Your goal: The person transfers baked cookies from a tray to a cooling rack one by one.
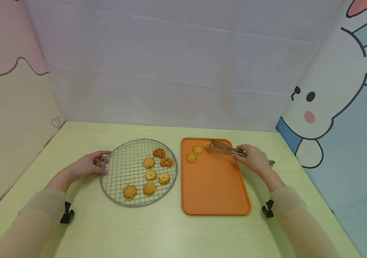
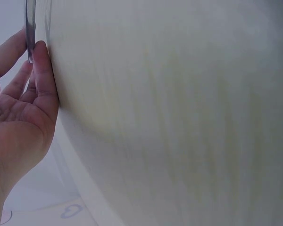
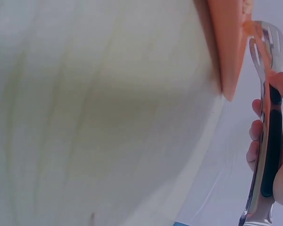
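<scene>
A round wire cooling rack (image 1: 122, 179) with several cookies lies on the left of the table. My left hand (image 1: 96, 163) holds its left rim, fingers and thumb about the metal edge (image 2: 30, 33). To the right is an orange tray (image 1: 213, 193). Two flower-shaped cookies (image 1: 198, 149) lie near its back left corner. My right hand (image 1: 252, 157) grips metal tongs (image 1: 225, 147) with dark handle inlays (image 3: 275, 150). The tongs' heads are over the back of the tray, at another cookie (image 1: 207, 145), partly hidden by them. In the right wrist view, the slotted heads (image 3: 273, 42) stand slightly apart.
The rack's cookies, including pretzel-shaped ones (image 1: 166, 162) and a swirled one (image 1: 149, 188), sit on its right half and front. A pale wall (image 1: 170, 71) closes the table's back; printed panels stand at both sides. A narrow strip of table (image 1: 179, 179) separates rack and tray.
</scene>
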The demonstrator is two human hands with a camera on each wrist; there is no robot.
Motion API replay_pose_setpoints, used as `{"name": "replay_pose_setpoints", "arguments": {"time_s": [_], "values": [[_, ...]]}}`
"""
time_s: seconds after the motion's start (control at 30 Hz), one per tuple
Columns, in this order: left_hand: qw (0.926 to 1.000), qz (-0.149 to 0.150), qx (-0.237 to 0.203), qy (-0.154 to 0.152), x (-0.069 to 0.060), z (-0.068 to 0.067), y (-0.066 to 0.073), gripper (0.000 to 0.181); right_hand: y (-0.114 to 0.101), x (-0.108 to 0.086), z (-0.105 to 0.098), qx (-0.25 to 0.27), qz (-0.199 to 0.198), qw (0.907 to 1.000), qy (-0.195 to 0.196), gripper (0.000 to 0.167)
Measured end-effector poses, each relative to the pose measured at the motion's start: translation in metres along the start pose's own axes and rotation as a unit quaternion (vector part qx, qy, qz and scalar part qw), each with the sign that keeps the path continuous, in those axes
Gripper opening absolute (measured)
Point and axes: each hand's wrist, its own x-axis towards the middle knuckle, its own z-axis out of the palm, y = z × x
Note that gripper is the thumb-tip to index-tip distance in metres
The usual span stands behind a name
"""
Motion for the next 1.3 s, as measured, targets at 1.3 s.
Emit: {"name": "replay_pose_setpoints", "arguments": {"time_s": [1.3], "values": [[1.0,0.0,-0.009,-0.001,-0.003,0.0,0.003,0.083,-0.013,0.013,0.007,0.002,0.0,0.9996,-0.028,0.042]]}}
